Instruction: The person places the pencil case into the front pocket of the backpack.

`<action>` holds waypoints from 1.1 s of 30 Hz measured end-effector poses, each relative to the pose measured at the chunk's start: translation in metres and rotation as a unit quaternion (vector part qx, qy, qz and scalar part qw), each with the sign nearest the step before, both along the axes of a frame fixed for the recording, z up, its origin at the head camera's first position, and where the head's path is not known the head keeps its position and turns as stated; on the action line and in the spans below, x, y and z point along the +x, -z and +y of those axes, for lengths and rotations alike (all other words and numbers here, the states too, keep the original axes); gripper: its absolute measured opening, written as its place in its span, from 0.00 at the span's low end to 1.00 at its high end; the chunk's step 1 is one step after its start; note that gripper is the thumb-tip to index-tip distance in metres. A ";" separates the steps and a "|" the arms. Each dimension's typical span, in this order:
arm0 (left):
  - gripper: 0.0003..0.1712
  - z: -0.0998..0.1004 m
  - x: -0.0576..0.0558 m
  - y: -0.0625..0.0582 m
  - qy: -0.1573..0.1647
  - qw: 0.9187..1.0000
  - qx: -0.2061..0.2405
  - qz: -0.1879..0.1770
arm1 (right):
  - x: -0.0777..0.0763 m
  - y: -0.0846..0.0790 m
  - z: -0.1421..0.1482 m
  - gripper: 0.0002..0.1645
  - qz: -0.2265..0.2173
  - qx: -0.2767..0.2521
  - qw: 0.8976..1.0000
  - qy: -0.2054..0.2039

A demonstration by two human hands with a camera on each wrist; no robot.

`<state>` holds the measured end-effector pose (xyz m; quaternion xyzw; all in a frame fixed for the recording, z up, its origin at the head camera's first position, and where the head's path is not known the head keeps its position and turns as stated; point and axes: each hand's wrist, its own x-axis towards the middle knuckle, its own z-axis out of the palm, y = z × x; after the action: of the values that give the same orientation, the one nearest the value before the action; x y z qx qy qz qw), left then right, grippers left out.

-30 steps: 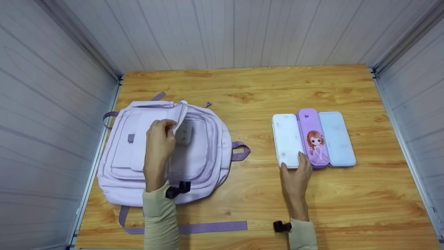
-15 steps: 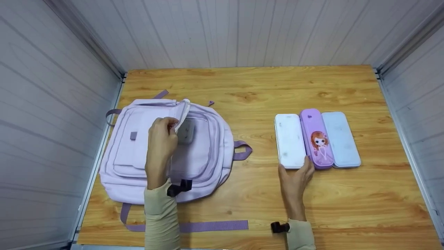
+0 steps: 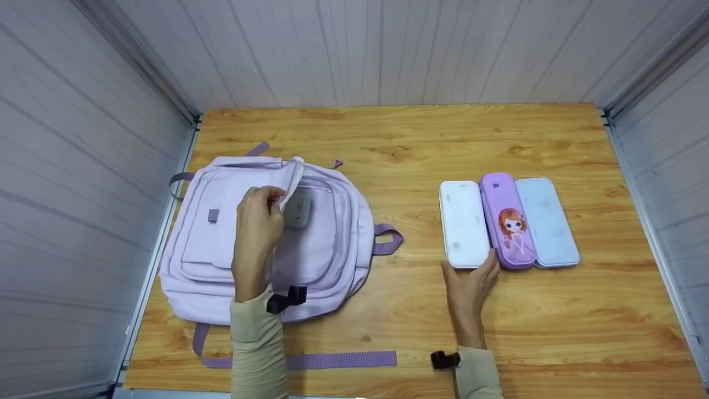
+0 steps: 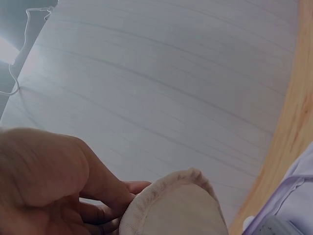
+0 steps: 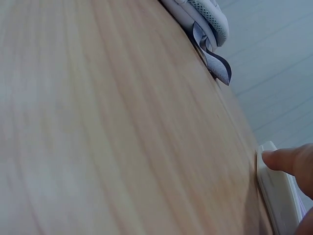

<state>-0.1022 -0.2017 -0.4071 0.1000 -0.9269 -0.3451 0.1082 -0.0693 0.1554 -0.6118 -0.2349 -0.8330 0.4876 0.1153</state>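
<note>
A lilac backpack (image 3: 194, 244) lies on the left of the wooden table with its front pocket unzipped. My left hand (image 3: 257, 227) pinches the edge of the pocket flap (image 3: 292, 180) between thumb and fingers, holding it folded back; the left wrist view shows the flap's piped edge (image 4: 161, 188) close. Inside the pocket sits a pale grey box-like thing (image 3: 298, 210), partly hidden by that hand. On the right, my right hand (image 3: 469, 282) grips the near end of a white pencil case (image 3: 464, 221), thumb at its left corner, fingers along its right side.
A purple pencil case (image 3: 497, 194) with a cartoon girl lies beside the white one, and a light blue case (image 3: 548, 227) beyond it. A purple strap (image 3: 343, 360) trails along the front of the table. Pale panels (image 3: 354, 50) wall in the back and sides.
My right hand's fingers have slid off the white pencil case's top, down along its right side by the purple one. My left hand still holds the flap; the head view has shifted slightly.
</note>
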 end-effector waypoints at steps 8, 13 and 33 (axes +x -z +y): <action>0.14 0.000 0.000 0.000 0.003 1.000 0.003 -0.002 | 0.000 0.000 0.002 0.65 0.015 -0.034 0.999 0.009; 0.14 0.000 0.000 0.001 0.002 1.000 0.002 0.002 | 0.002 -0.001 0.003 0.64 0.021 -0.046 0.999 0.020; 0.14 0.000 -0.002 -0.001 0.003 1.000 -0.003 -0.013 | 0.001 -0.006 0.006 0.62 0.060 -0.088 0.994 0.026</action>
<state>-0.1038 -0.2019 -0.4057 0.1015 -0.9295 -0.3414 0.0958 -0.0687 0.1610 -0.6061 -0.2364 -0.7719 0.5689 0.1569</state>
